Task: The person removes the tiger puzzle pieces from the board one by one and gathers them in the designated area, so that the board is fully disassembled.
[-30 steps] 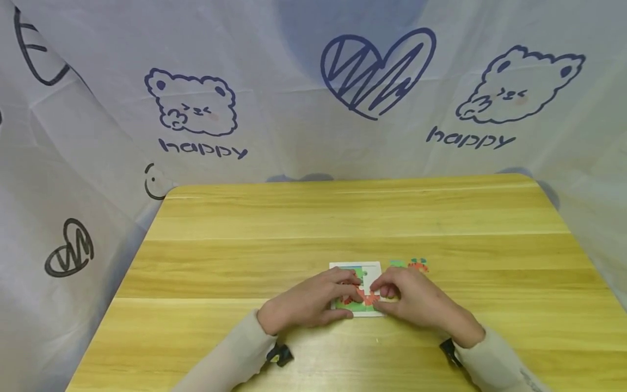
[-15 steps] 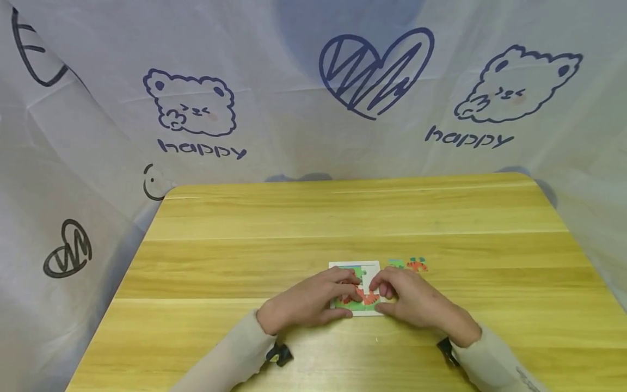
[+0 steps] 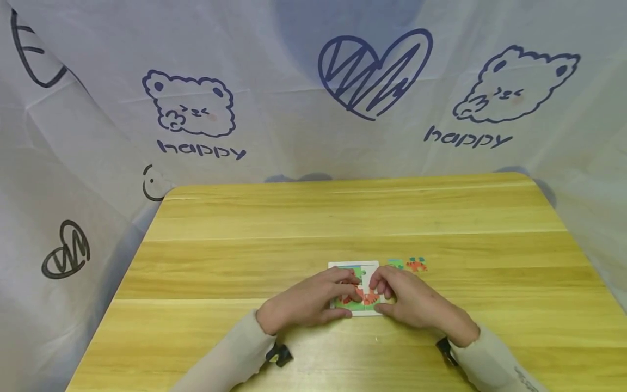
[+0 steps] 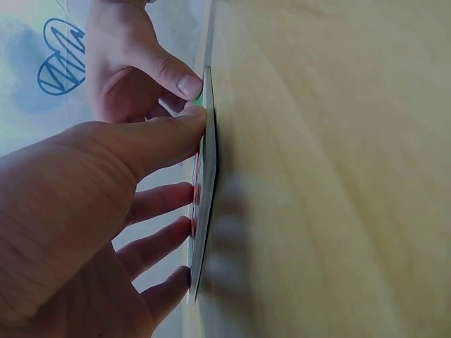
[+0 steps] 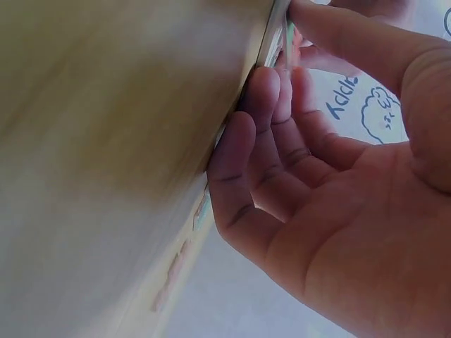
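I had both hands down on the small puzzle board (image 3: 356, 287), which lay flat on the wooden table (image 3: 343, 218) close to its near edge, about midway between the left and right edges. My left hand (image 3: 306, 301) covered the board's left side: in the left wrist view the thumb pressed against the board's near edge while the fingers (image 4: 158, 201) lay spread and nearly straight on its printed face, fingertips touching it. My right hand (image 3: 413, 299) sat at the board's right side; from the right wrist view its fingers (image 5: 243, 151) were bent and bunched together, tips pushed up against the board's edge, with the thumb reaching over the top. I could not tell from any view whether the thumb and fingers actually pinched a piece or only pressed on the board. The two hands nearly met over the middle of the board, where a red and green picture showed between them.

Just beyond my right hand, toward the far edge, two loose puzzle pieces lay side by side on the table, a green piece (image 3: 395, 264) and an orange piece (image 3: 417, 265), apart from the board and untouched. A printed white cloth (image 3: 313, 98) with bears and a heart hung behind the table's far edge.
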Available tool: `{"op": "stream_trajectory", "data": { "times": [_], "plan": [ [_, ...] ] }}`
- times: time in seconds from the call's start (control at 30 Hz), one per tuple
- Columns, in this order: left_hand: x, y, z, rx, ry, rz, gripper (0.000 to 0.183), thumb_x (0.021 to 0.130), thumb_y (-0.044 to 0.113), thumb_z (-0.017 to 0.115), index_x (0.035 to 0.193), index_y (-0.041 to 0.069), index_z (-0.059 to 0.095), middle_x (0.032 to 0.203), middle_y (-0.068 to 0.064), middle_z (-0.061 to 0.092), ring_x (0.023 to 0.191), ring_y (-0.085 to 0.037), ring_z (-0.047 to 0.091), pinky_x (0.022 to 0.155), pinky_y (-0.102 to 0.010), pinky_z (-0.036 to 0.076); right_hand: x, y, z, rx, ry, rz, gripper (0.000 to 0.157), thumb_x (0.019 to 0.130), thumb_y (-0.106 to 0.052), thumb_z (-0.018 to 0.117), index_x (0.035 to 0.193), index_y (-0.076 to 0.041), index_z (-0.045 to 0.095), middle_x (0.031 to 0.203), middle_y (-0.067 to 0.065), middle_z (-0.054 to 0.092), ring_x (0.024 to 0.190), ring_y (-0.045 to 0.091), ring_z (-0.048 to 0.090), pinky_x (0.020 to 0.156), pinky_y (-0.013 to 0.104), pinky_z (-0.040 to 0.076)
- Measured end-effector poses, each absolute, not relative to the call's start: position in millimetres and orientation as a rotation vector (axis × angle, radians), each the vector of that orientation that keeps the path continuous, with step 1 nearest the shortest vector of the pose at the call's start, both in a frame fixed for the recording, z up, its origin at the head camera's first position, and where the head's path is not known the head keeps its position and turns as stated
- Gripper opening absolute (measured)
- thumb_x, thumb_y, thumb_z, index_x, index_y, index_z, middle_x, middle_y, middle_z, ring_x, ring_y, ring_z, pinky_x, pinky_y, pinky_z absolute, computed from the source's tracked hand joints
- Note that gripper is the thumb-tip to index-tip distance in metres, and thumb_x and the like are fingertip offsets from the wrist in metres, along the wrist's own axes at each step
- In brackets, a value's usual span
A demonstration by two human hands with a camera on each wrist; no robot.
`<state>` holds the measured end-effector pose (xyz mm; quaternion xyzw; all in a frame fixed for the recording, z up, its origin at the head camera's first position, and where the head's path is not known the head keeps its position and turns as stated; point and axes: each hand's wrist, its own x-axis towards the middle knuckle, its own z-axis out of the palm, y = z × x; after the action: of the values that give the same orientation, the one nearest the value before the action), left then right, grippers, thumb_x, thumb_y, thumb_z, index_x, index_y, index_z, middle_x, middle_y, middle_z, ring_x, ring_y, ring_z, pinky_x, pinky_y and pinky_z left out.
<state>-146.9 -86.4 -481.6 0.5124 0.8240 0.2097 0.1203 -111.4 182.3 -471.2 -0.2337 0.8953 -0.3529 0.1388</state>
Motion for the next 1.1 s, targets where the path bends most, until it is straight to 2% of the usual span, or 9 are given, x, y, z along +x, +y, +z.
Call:
{"op": "stream_trajectory", "data": {
  "times": [0.17,0.4,0.73,1.1],
  "plan": [
    [-146.0,-86.4,-481.8,1.504,2.424,0.586,0.027,0.106,0.031,0.075,0.129,0.017,0.077,0.15,-0.004,0.063,0.142,-0.02,0.057,0.126,-0.032,0.046,-112.6,183.7,-471.8,-0.724,2.536,-1.101,0.029,0.093,-0.004,0.083,0.107,-0.018,0.062,0.091,-0.006,0.065,0.083,0.006,0.059,0.074,0.024,0.054],
    [-144.2,-84.8,-479.2,1.502,2.454,0.53,0.028,0.105,0.032,0.076,0.13,0.019,0.077,0.153,-0.004,0.064,0.148,-0.022,0.057,0.131,-0.036,0.042,-114.5,195.4,-463.3,-0.724,2.5,-1.174,0.017,0.101,-0.009,0.077,0.107,-0.02,0.065,0.092,-0.009,0.068,0.086,0.003,0.063,0.078,0.023,0.057],
    [-143.9,-84.4,-476.9,1.5,2.458,0.52,0.027,0.104,0.031,0.077,0.13,0.021,0.077,0.153,-0.003,0.065,0.146,-0.022,0.058,0.13,-0.039,0.043,-124.2,223.3,-444.7,-0.586,2.597,-1.241,0.018,0.099,-0.006,0.079,0.109,-0.018,0.069,0.094,-0.006,0.072,0.088,0.006,0.067,0.08,0.025,0.059],
    [-143.9,-84.9,-477.7,1.508,2.454,0.519,0.027,0.105,0.029,0.077,0.13,0.021,0.076,0.152,-0.004,0.065,0.146,-0.023,0.058,0.13,-0.039,0.043,-136.4,262.1,-438.8,-0.51,2.785,-1.298,0.019,0.097,-0.001,0.081,0.113,-0.009,0.073,0.098,0.001,0.076,0.087,0.005,0.067,0.076,0.021,0.06]
  ]
}}
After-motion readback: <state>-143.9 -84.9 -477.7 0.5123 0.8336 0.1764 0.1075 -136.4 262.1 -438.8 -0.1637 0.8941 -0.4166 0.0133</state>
